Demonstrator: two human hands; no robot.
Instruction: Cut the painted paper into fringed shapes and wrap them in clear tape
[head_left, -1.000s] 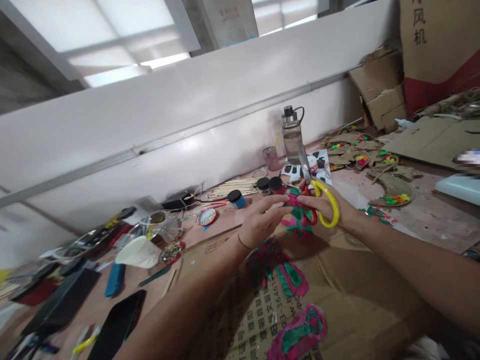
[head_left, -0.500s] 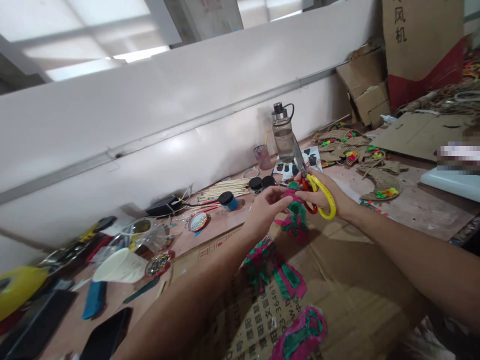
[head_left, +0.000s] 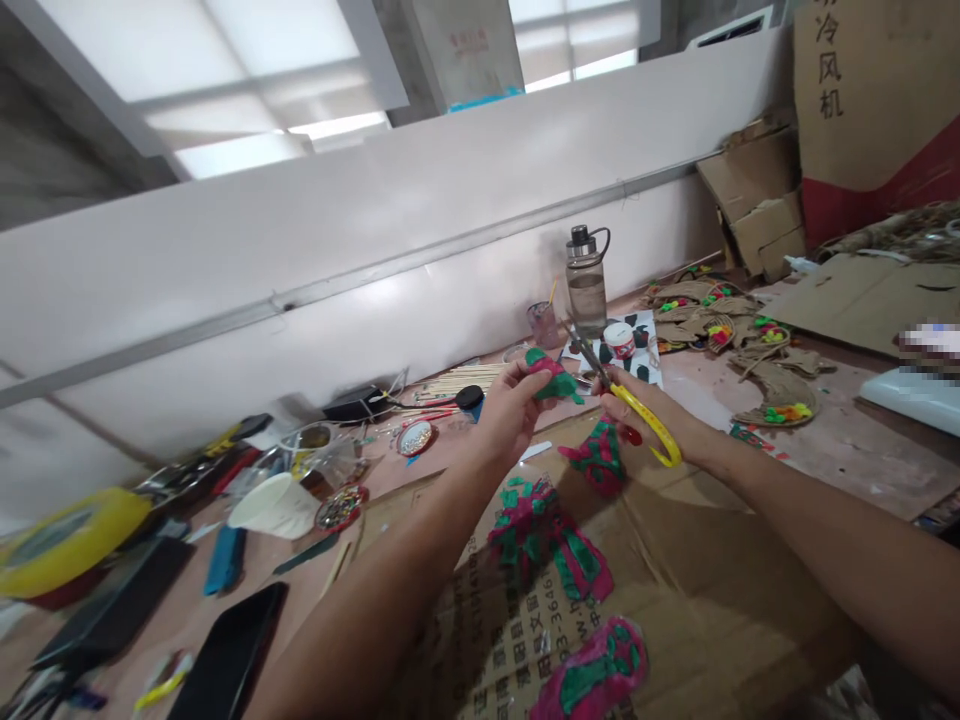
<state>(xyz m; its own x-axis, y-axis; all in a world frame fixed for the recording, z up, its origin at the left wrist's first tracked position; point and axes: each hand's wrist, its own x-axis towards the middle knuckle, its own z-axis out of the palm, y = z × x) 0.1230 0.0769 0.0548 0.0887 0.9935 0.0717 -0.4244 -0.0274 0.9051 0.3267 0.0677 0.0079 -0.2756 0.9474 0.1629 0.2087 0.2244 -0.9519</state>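
Note:
My left hand (head_left: 514, 415) pinches a small green and magenta painted cutout (head_left: 555, 379) between thumb and fingers, held above the cardboard. To its right, my right hand (head_left: 637, 398) grips a pair of scissors (head_left: 651, 428) with yellow and red handles; the blades point up and away and sit apart from the cutout. Below the hands, a sheet of brown cardboard (head_left: 675, 580) carries printed characters. Several more painted pieces rest on it: one under the right hand (head_left: 602, 462), a fringed one (head_left: 521, 525), and a long one nearest me (head_left: 596, 668).
Behind the hands stand a water bottle (head_left: 586, 290) and a white jar (head_left: 619, 340). Rope crescents (head_left: 776, 390) with bright trim lie at the right. A paper cup (head_left: 274, 505), a dish of beads (head_left: 415, 438), a phone (head_left: 231, 650) and a yellow tape roll (head_left: 71, 540) occupy the left.
The hands have moved apart; the left hand now holds the cutout alone, away from the right hand. The scissors have turned in the right hand. The camera view has shifted left.

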